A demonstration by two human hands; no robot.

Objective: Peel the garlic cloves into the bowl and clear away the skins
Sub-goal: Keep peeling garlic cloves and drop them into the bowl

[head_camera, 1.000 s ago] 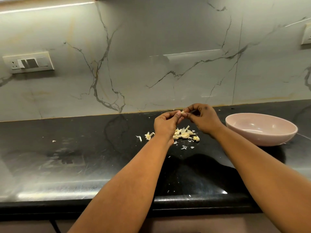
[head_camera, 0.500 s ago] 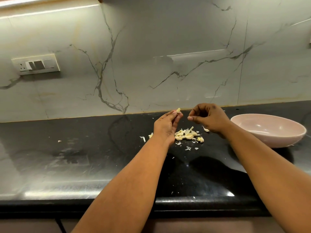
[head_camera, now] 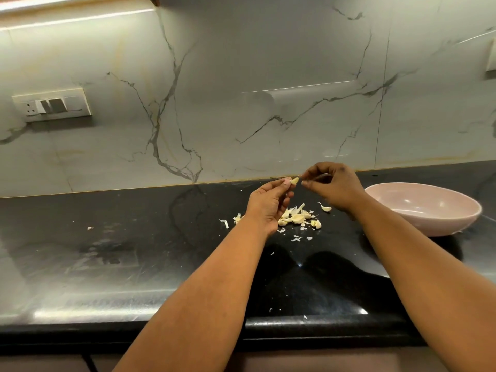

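- Left hand (head_camera: 268,204) held one garlic clove (head_camera: 294,180) up over the counter (head_camera: 134,251); fingers pinched together on it, pale tip sticking out.
- Right hand (head_camera: 334,186) sat just beside the clove, fingers curled in a pinch at its tip. Couldn't tell whether they had hold of a strip of skin or nothing at all.
- Pink bowl (head_camera: 429,208) stood to the right on the counter, one only. What showed of its inside looked bare, so I'd judge no peeled clove had landed there yet; the near wall hid part of the floor.
- Pile of cloves and skins (head_camera: 296,217) lay under the hands, too jumbled for an exact count: a few cloves at least, plus loose papery bits.
- One curled skin piece (head_camera: 325,208) lay apart, near the right wrist. Small flakes (head_camera: 296,238) were scattered nearer the counter's front edge, and a lone fleck (head_camera: 90,228) lay well off to the left.
- My read: early in the job. Peeling under way on one clove, the rest untouched, skins not cleared.
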